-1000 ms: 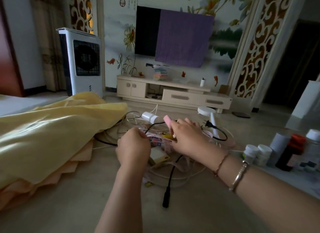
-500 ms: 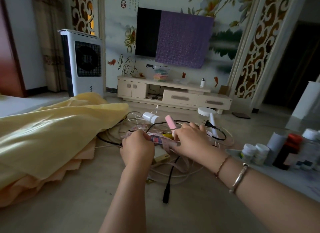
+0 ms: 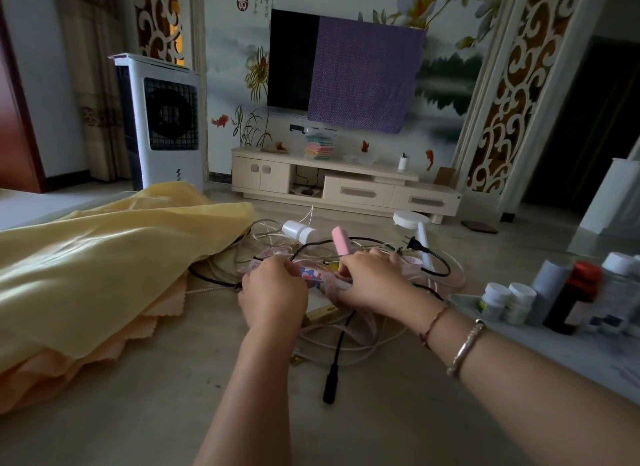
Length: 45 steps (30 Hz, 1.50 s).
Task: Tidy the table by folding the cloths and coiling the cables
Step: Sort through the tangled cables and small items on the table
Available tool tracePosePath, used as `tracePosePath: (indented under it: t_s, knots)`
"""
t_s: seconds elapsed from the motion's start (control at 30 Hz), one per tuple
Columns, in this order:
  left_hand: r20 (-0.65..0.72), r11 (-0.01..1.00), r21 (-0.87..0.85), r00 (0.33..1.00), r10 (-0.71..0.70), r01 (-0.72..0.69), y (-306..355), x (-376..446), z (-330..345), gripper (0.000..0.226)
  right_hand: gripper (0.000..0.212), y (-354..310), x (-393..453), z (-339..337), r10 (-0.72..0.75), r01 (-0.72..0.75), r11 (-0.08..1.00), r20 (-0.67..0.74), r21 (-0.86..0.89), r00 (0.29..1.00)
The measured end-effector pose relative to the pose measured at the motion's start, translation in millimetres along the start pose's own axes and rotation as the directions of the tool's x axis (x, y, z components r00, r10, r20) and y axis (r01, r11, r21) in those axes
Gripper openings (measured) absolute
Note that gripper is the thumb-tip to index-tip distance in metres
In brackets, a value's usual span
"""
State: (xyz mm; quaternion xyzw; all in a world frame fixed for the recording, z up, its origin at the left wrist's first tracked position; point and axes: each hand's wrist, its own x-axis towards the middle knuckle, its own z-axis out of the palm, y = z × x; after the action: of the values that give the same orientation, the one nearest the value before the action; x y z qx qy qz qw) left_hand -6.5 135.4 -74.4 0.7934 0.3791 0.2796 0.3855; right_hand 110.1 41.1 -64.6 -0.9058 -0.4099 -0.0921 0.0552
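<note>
My left hand [image 3: 273, 292] and right hand [image 3: 372, 282] have closed in since before, both gripping the patterned cloth [image 3: 322, 280] bunched over the cables [image 3: 346, 341] on the table [image 3: 173, 379].

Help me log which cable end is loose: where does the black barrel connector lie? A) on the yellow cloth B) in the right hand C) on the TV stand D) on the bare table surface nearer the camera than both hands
D: the black barrel connector lies on the bare table surface, nearer the camera than the left hand and right hand.
</note>
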Motion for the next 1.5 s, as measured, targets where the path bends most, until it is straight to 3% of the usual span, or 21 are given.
tracePosePath:
  t_s: [0.07,0.17,0.33,0.47,0.6,0.7,0.77,0.93,1.07,1.2,1.3,1.43,1.5]
  knots:
    - [-0.012,1.000,-0.017,1.000,-0.001,0.001,-0.7,0.6,-0.7,0.031,0.057,1.6,1.1,-3.3,0.007,-0.006,0.993,-0.006,0.118,1.000]
    - [-0.046,0.998,-0.060,0.999,-0.002,-0.001,0.2,2.8,-1.5,0.031,0.038,5.3,1.2,-11.3,-0.004,-0.006,0.946,0.029,0.323,1.000]
    - [-0.059,0.996,-0.088,0.998,0.023,-0.028,2.3,4.6,0.9,0.025,0.017,11.0,-4.2,-20.4,0.002,0.012,0.714,-0.019,0.700,1.000]
    - [0.042,0.989,-0.131,0.996,0.077,-0.071,3.2,4.4,5.3,0.027,0.013,12.1,-9.9,-27.1,0.070,0.032,0.572,-0.088,0.819,0.994]
    - [0.230,0.986,-0.113,0.962,0.146,-0.122,5.8,3.5,12.5,0.040,0.016,14.3,-13.8,-33.5,0.077,0.054,0.521,-0.110,0.852,0.991]
    - [0.275,0.969,-0.208,0.943,0.188,-0.132,4.2,2.6,17.7,0.036,0.012,14.2,-16.1,-36.1,0.054,0.058,0.508,-0.099,0.859,0.994]
    - [0.228,0.967,-0.155,0.946,0.232,-0.200,2.6,1.9,21.1,0.032,0.004,14.2,-18.8,-38.8,0.028,0.060,0.482,-0.084,0.874,0.996]
    - [0.104,0.962,-0.069,0.957,0.269,-0.263,3.7,1.7,21.9,0.030,0.012,18.4,-19.1,-44.6,0.079,0.033,0.518,-0.087,0.855,0.993]
    - [-0.016,0.953,-0.054,0.955,0.297,-0.298,2.8,4.5,21.3,0.026,0.029,16.7,-22.3,-56.4,0.097,0.003,0.494,-0.059,0.869,0.994]
    - [-0.121,0.937,-0.014,0.931,0.345,-0.349,4.5,5.1,20.1,0.028,0.044,17.3,-23.5,-57.6,0.168,0.014,0.652,-0.163,0.758,0.972]
    - [-0.207,0.931,0.033,0.909,0.362,-0.364,4.2,3.0,18.0,0.028,0.031,16.9,-24.0,-60.9,0.086,0.062,0.618,-0.146,0.784,0.986]
    - [-0.228,0.927,0.097,0.899,0.374,-0.361,2.1,0.5,17.5,0.030,0.021,20.5,-22.4,-62.9,0.004,0.006,0.552,-0.010,0.834,1.000]
    - [-0.211,0.923,0.087,0.899,0.384,-0.375,3.8,0.1,17.9,0.030,0.018,21.6,-23.0,-60.1,-0.058,-0.004,0.590,0.047,0.808,0.997]
